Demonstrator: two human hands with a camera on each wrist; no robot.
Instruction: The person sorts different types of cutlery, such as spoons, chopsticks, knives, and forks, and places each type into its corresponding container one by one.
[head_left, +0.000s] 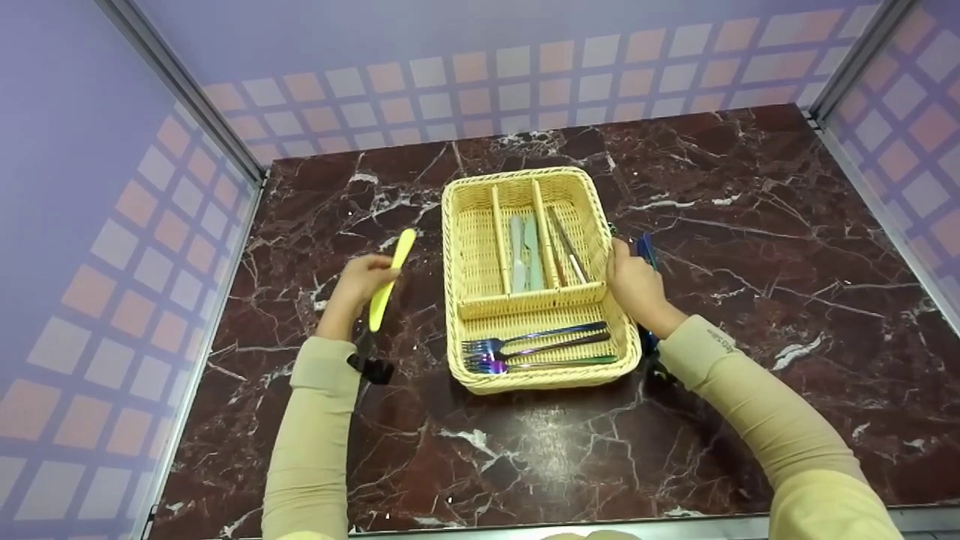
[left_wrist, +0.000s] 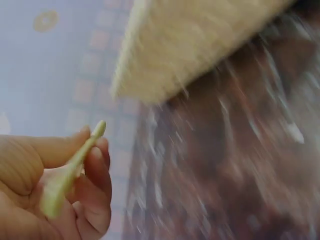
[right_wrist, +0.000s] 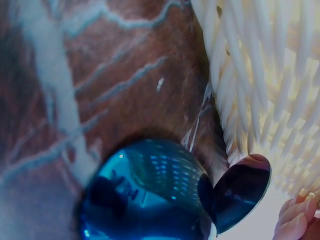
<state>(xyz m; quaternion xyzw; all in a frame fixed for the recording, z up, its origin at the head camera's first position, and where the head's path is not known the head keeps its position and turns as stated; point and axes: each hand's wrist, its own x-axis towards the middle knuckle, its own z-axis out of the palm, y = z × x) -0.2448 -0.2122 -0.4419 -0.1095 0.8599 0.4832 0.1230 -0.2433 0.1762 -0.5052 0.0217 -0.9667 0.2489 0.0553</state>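
My left hand (head_left: 365, 283) pinches a yellow plastic knife (head_left: 391, 281) between thumb and fingers, held left of the woven cutlery basket (head_left: 448, 247). In the left wrist view the knife (left_wrist: 72, 172) shows nearly edge-on. My right hand (head_left: 636, 281) grips the basket's right rim; its fingers (right_wrist: 295, 225) lie against the weave in the right wrist view. Close by that hand, outside the basket, are shiny blue spoons (right_wrist: 145, 195), mostly hidden under the hand and wrist in the head view. Inside the basket, a pale knife (head_left: 518, 255) and a green knife (head_left: 534, 255) share the middle slot.
Several iridescent forks (head_left: 536, 349) lie in the basket's wide front compartment. Thin metal utensils (head_left: 570, 247) are in its right slot; the left slot holds nothing visible. Tiled-pattern walls (head_left: 517, 82) enclose the dark marbled tabletop (head_left: 750, 300) at the back and sides.
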